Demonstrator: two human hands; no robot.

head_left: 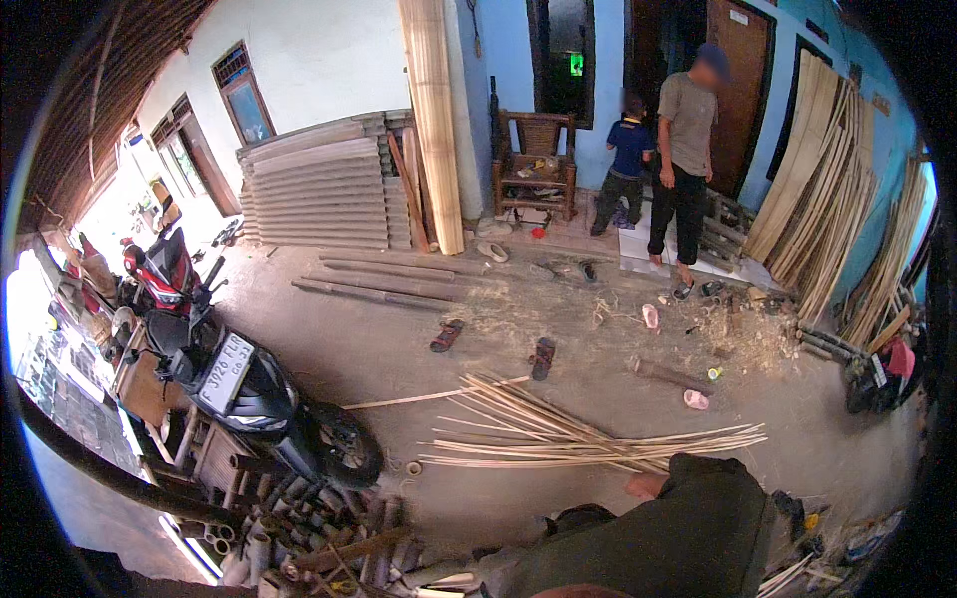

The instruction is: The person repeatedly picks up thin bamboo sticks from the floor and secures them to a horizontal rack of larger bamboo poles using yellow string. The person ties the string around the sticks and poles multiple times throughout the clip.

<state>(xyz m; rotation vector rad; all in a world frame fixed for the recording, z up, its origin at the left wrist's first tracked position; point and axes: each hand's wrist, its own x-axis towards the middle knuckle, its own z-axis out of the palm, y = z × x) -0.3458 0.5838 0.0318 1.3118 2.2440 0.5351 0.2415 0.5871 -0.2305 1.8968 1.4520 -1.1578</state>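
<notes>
In the head view, thin strips (pixel 598 445) lie fanned across the floor (pixel 478 399), just beyond a dark sleeve (pixel 658 533) that hides much of the foreground. A bit of a hand (pixel 646 485) shows near the strips; which hand, how open and whether it grips anything cannot be told. The other cannot be made out. A black motorcycle (pixel 274 429) and a pile of cut poles (pixel 374 523) crowd the left; two sandals (pixel 447 336) lie beyond the strips. Farther back, a person in a beige shirt (pixel 690 125) stands beside another in blue (pixel 626 145).

The motorcycle bears a pale plate (pixel 227 374) with dark characters; a small white label (pixel 739 17) is on the brown door (pixel 740 90).

The strips are narrow, pale and bamboo-like, the poles round, the leaning sheets (pixel 319 199) grey and ribbed. Curly shavings (pixel 743 334) litter the floor.
</notes>
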